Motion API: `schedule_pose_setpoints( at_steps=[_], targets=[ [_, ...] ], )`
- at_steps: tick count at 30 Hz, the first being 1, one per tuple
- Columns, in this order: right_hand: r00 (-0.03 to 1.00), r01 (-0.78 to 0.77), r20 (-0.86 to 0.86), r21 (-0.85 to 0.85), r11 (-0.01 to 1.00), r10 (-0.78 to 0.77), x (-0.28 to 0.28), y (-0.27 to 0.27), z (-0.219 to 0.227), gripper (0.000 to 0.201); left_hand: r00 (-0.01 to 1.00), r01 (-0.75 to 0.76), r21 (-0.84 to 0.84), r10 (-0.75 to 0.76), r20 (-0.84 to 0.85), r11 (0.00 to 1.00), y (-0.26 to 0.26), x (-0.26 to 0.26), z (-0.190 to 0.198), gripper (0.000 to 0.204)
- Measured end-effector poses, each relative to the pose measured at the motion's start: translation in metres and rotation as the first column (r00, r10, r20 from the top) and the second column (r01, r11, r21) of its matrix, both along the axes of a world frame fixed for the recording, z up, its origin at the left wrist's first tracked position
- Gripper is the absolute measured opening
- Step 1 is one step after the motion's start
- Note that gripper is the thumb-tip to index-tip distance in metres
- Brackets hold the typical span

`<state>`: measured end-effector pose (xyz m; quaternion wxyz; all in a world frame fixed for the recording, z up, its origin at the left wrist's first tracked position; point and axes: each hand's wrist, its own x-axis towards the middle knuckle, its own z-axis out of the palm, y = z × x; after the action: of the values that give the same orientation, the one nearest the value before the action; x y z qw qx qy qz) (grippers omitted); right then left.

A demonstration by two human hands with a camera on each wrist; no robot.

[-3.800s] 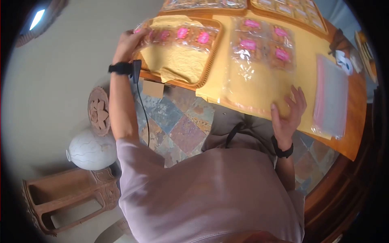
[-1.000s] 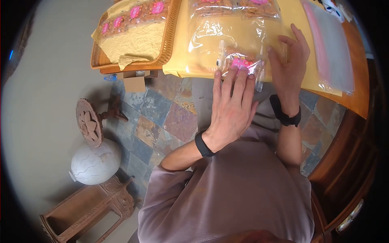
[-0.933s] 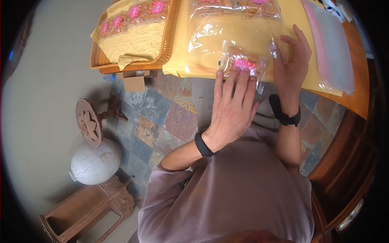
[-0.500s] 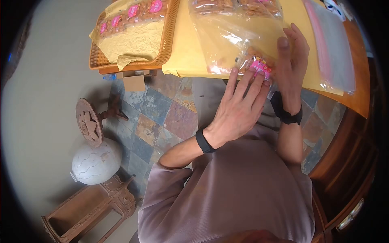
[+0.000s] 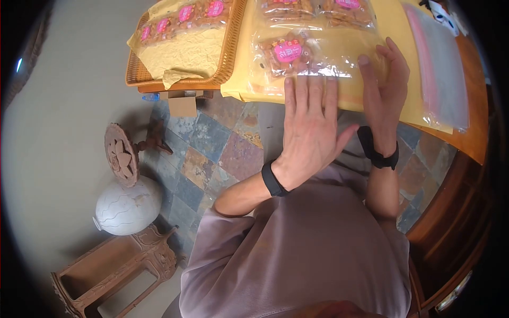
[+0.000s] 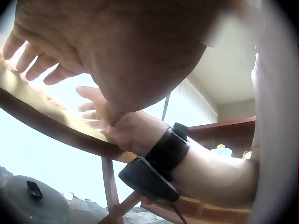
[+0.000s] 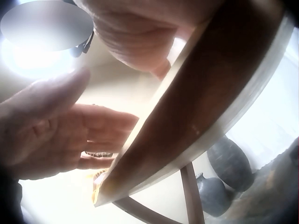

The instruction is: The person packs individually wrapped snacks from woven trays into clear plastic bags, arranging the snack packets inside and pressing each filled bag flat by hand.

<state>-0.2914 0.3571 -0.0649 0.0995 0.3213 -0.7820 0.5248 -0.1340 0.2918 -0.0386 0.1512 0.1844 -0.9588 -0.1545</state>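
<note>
A large clear plastic bag (image 5: 339, 53) lies on the yellow sheet at the table's front. Inside its outline, a small packet of brown snacks (image 5: 275, 63) with a pink label sits at the lower left, and two more such packets lie higher up. My left hand (image 5: 310, 130) has its fingers straight and together, tips on the bag's near edge just below the small packet. Beside the bag's lower right stands my right hand (image 5: 389, 90), thumb apart from loosely bent fingers, holding nothing visible. In the left wrist view, the left palm (image 6: 117, 51) hides most of the bag.
On the left, a wicker basket (image 5: 228, 58) lined with crumpled yellow paper holds a row of pink-labelled packets (image 5: 185, 15). A stack of flat clear bags (image 5: 445, 79) lies at the right. A white vase (image 5: 127, 204) and carved wooden stand (image 5: 106, 265) are on the floor side.
The left hand went from the basket to the bag's near edge with a packet. The packet shifted right, then now lies further left and deeper in the bag, which is flattened again.
</note>
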Motion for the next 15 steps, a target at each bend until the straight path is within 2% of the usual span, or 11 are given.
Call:
schedule_pose_setpoints(
  at_steps=[4, 7, 9, 10, 12, 15],
  targets=[
    [0.999, 0.004, 0.043, 0.020, 1.000, -0.005, 0.001, 0.000, 0.001, 0.050, 0.996, -0.087, 0.007, 0.087, -0.017, 0.996, -0.010, -0.005, -0.004, 0.092],
    [1.000, 0.001, -0.028, 0.048, 0.999, 0.000, -0.002, 0.002, -0.004, 0.051, 0.997, -0.040, 0.037, 0.042, -0.067, 0.999, -0.029, -0.011, -0.004, 0.092],
    [0.999, 0.000, -0.034, 0.067, 0.998, 0.002, -0.001, 0.001, -0.002, 0.051, 0.990, 0.101, 0.038, -0.097, -0.102, 0.994, -0.041, -0.012, -0.012, 0.093],
    [0.999, 0.010, -0.040, 0.087, 0.996, -0.006, -0.001, 0.002, -0.001, 0.051, 0.990, 0.101, 0.034, -0.097, -0.102, 0.994, -0.043, -0.011, -0.014, 0.093],
    [0.999, 0.016, -0.034, 0.093, 0.996, -0.013, 0.001, 0.002, 0.001, 0.051, 0.994, -0.042, -0.026, 0.039, -0.100, 0.999, -0.045, -0.011, -0.016, 0.094],
    [1.000, 0.013, -0.016, 0.103, 0.995, -0.012, 0.002, 0.003, 0.003, 0.051, 0.990, -0.119, -0.003, 0.119, -0.077, 0.993, -0.039, -0.008, -0.015, 0.094]
  ],
)
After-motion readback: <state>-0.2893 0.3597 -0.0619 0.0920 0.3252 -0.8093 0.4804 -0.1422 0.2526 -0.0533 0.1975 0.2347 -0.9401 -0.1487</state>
